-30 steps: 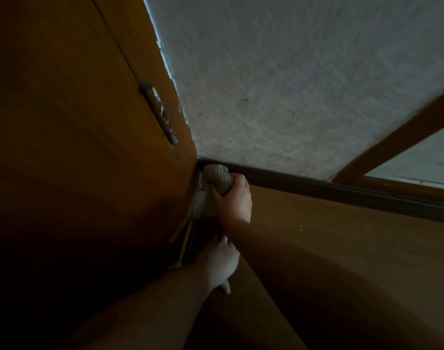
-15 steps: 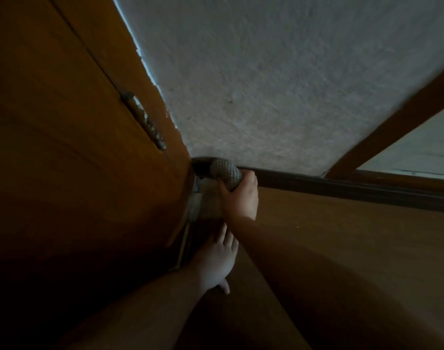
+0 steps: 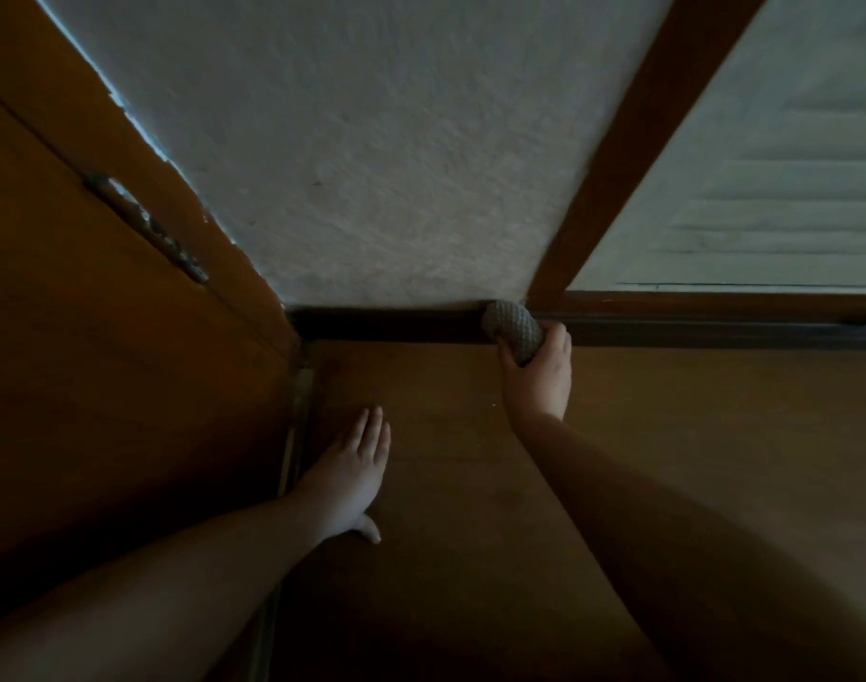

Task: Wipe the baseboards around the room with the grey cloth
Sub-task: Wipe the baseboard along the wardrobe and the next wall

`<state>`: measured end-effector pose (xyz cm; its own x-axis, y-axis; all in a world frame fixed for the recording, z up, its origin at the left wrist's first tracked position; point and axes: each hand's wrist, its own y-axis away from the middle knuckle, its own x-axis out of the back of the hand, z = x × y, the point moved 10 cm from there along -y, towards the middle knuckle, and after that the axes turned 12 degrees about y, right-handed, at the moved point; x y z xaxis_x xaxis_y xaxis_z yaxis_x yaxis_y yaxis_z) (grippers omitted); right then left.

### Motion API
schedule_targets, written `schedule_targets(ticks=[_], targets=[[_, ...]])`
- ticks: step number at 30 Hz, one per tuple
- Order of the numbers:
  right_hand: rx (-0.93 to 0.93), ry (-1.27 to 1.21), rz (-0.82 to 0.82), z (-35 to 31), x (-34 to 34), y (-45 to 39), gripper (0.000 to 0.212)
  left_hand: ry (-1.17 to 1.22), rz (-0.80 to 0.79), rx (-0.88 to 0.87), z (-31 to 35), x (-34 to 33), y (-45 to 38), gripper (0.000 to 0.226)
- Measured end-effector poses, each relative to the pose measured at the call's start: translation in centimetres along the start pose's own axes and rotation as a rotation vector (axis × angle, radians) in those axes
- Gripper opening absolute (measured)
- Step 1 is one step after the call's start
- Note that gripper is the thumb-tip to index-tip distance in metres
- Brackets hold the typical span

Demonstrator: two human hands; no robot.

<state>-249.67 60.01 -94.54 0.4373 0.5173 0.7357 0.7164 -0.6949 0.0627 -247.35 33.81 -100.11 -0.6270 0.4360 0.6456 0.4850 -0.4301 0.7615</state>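
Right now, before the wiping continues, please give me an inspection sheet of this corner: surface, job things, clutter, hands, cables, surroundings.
Surface: brown wooden floor, dim, bare where visible.
Job things: bunched grey textured cloth pressed on the dark wooden baseboard, near the brown wooden frame post.
Clutter: nothing seen.
Hands: right hand grips the cloth; left hand rests flat on the floor, fingers straight.
Cables: nothing seen.
Surroundings: rough white plaster wall; brown wooden door with a metal hinge at left; pale slatted shutter at right.
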Motion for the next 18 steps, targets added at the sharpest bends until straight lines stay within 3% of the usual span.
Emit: schedule_targets(ticks=[9, 18], targets=[[-0.193, -0.105, 0.135, 6.3, 5.3, -0.8, 0.053, -0.032, 0.026, -0.019, 0.9, -0.4, -1.0, 0.138], [0.029, -0.142, -0.136, 1.3, 0.2, 3.4, 0.053, -0.059, 0.047, -0.030, 1.1, -0.5, -1.2, 0.139]])
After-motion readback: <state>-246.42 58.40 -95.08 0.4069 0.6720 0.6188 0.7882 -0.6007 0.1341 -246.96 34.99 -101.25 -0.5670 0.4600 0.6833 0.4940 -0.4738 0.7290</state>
